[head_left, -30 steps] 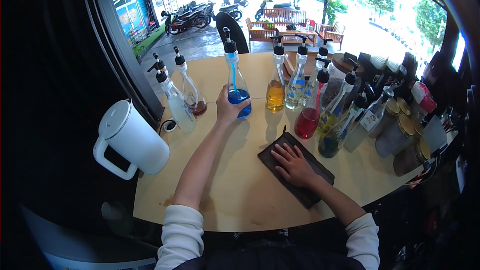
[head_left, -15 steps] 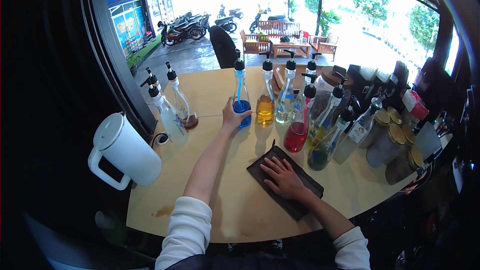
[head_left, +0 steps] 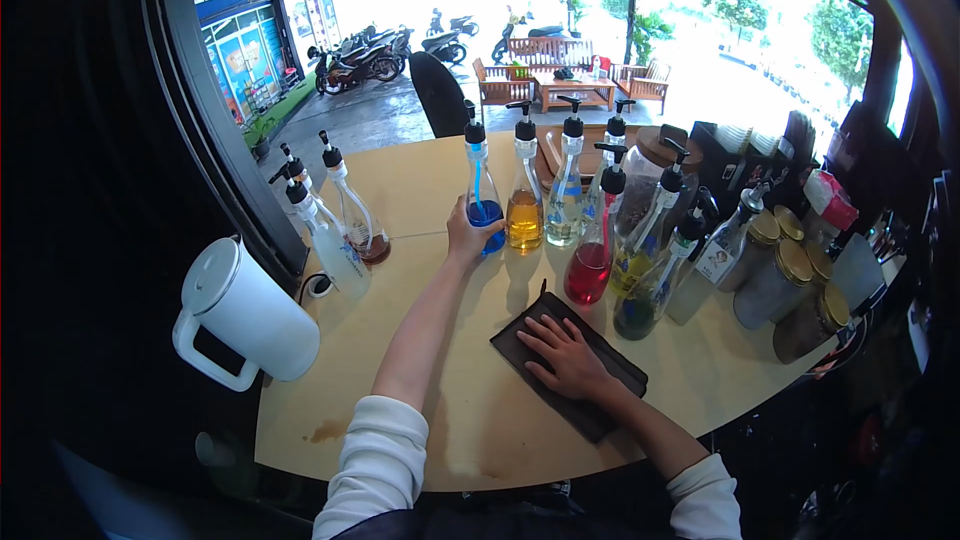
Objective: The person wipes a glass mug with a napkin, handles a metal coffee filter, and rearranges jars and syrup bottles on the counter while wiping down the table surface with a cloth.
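Note:
My left hand (head_left: 470,233) is wrapped round the lower part of a clear pump bottle (head_left: 486,212) with blue liquid, standing upright on the table. Just right of it stands a pump bottle of amber liquid (head_left: 525,220), close to my left thumb. My right hand (head_left: 567,358) lies flat, fingers spread, on a dark folded cloth (head_left: 610,410) with a small loop at its far corner. Beyond that cloth are a pump bottle of red liquid (head_left: 587,275) and one with dark green liquid (head_left: 640,312).
A white lidded pitcher (head_left: 250,315) stands at the left edge of the tan table (head_left: 370,430). Several pump bottles (head_left: 345,250) are grouped behind it. Gold-lidded jars (head_left: 780,280) crowd the right side. A brown stain (head_left: 326,431) marks the near left.
The view has shifted slightly. My left hand and the blue bottle sit a little closer to the amber bottle. My right hand stays on the cloth.

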{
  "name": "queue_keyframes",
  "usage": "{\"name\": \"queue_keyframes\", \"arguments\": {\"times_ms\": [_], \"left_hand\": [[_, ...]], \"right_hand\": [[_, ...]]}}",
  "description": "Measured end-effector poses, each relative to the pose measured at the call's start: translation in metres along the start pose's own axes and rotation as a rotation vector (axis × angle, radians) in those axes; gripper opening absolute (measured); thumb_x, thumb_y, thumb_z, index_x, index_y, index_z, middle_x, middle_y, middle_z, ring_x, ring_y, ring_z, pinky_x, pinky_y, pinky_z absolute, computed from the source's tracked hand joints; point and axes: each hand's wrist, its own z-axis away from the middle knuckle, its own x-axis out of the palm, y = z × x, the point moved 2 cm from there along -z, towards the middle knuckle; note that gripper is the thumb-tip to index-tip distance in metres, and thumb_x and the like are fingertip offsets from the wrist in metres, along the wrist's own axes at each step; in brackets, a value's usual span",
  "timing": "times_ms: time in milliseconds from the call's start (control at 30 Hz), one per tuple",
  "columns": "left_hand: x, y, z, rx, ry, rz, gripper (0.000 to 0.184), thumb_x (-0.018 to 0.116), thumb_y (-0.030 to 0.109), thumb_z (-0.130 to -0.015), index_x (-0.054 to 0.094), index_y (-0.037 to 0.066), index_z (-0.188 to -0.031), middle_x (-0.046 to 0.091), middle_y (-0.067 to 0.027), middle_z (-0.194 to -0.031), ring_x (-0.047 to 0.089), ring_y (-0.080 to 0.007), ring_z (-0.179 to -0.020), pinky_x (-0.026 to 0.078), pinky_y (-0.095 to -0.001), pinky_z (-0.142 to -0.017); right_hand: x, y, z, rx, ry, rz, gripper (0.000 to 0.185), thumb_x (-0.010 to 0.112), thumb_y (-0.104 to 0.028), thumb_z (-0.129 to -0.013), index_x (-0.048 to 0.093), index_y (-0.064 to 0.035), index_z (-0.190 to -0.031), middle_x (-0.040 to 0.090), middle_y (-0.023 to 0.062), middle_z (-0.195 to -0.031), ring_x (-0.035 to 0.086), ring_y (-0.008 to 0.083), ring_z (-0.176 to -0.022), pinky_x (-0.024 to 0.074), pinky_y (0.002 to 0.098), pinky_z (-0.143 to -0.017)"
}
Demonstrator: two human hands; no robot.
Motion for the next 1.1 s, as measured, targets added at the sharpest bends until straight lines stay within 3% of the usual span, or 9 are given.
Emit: {"name": "queue_keyframes", "arguments": {"times_ms": [233,367,467,600,667,700,767,900,1100], "left_hand": [[-0.002,-0.002,0.001,-0.09,-0.107,-0.015,0.087,0.086,0.038,-0.057,0.044,0.0,-0.122,0.062,-0.0194,-0.105,0.062,-0.0305,-0.098,0.049,-0.039,-0.085],[-0.007,0.0,0.016,-0.117,-0.077,-0.012,0.101,0.082,0.038,-0.065,0.025,-0.003,-0.138,0.044,-0.0256,-0.13,0.048,-0.0334,-0.119,0.041,-0.04,-0.099],[-0.055,0.038,0.044,0.051,-0.118,0.085,0.075,0.071,0.022,-0.077,0.03,-0.002,-0.135,0.038,-0.0217,-0.132,0.037,-0.0329,-0.126,0.03,-0.04,-0.106],[-0.141,0.052,0.067,0.273,0.022,-0.008,0.069,0.069,0.018,-0.077,0.033,-0.001,-0.133,0.038,-0.0191,-0.13,0.037,-0.0329,-0.124,0.031,-0.0404,-0.104],[-0.178,0.04,0.073,0.227,0.379,0.018,0.068,0.068,0.014,-0.077,0.031,-0.001,-0.132,0.037,-0.0189,-0.13,0.036,-0.0336,-0.123,0.031,-0.0412,-0.103],[-0.19,0.033,0.073,0.223,0.385,0.01,0.068,0.068,0.014,-0.077,0.031,-0.001,-0.132,0.037,-0.0189,-0.13,0.036,-0.0336,-0.123,0.031,-0.0412,-0.103],[-0.214,0.016,0.071,0.209,0.624,-0.264,0.071,0.067,0.012,-0.077,0.028,-0.001,-0.133,0.036,-0.0195,-0.129,0.036,-0.0332,-0.123,0.031,-0.0425,-0.102],[-0.213,-0.062,0.059,-0.014,0.434,-0.064,0.082,0.076,0.016,-0.068,0.028,-0.003,-0.132,0.039,-0.0203,-0.126,0.041,-0.0335,-0.118,0.034,-0.0411,-0.1],[-0.22,-0.074,0.06,-0.055,0.349,-0.109,0.075,0.081,0.016,-0.064,0.038,0.001,-0.123,0.057,-0.0179,-0.108,0.058,-0.0295,-0.098,0.045,-0.0379,-0.087]], "right_hand": [[0.001,0.0,0.0,0.0,0.012,-0.005,0.053,0.044,-0.04,-0.093,0.035,-0.0163,-0.14,0.029,0.0096,-0.148,0.025,0.0295,-0.137,0.0152,0.0502,-0.111],[0.002,0.001,0.0,-0.016,0.005,-0.015,0.054,0.045,-0.039,-0.092,0.036,-0.0164,-0.14,0.03,0.0096,-0.148,0.025,0.0298,-0.137,0.0152,0.0497,-0.111],[0.001,-0.002,-0.005,0.027,-0.006,-0.001,0.054,0.046,-0.038,-0.092,0.036,-0.0154,-0.14,0.03,0.0101,-0.147,0.025,0.0305,-0.137,0.0155,0.0498,-0.111],[0.027,-0.011,-0.047,0.067,0.074,0.081,0.053,0.044,-0.036,-0.092,0.036,-0.0102,-0.138,0.03,0.0137,-0.146,0.026,0.0329,-0.136,0.0152,0.0531,-0.11],[0.044,-0.027,-0.082,0.073,0.095,0.076,0.053,0.044,-0.036,-0.092,0.036,-0.0089,-0.138,0.03,0.015,-0.146,0.025,0.0339,-0.136,0.0154,0.054,-0.11],[0.053,-0.035,-0.1,0.094,0.122,0.076,0.053,0.043,-0.036,-0.093,0.037,-0.0076,-0.138,0.031,0.0164,-0.145,0.025,0.0349,-0.136,0.0156,0.0549,-0.109],[0.07,-0.053,-0.143,0.11,0.143,0.071,0.054,0.042,-0.036,-0.093,0.037,-0.0058,-0.137,0.032,0.0183,-0.144,0.025,0.0363,-0.135,0.0159,0.0563,-0.109],[0.096,-0.077,-0.218,0.198,0.15,0.035,0.057,0.04,-0.038,-0.092,0.038,-0.0037,-0.137,0.03,0.0195,-0.145,0.024,0.0377,-0.136,0.0155,0.0577,-0.108],[0.085,-0.091,-0.279,0.323,0.247,-0.368,0.057,0.06,-0.027,-0.083,0.04,-0.0009,-0.129,0.042,0.0191,-0.132,0.037,0.0357,-0.127,0.0241,0.0569,-0.105]]}}
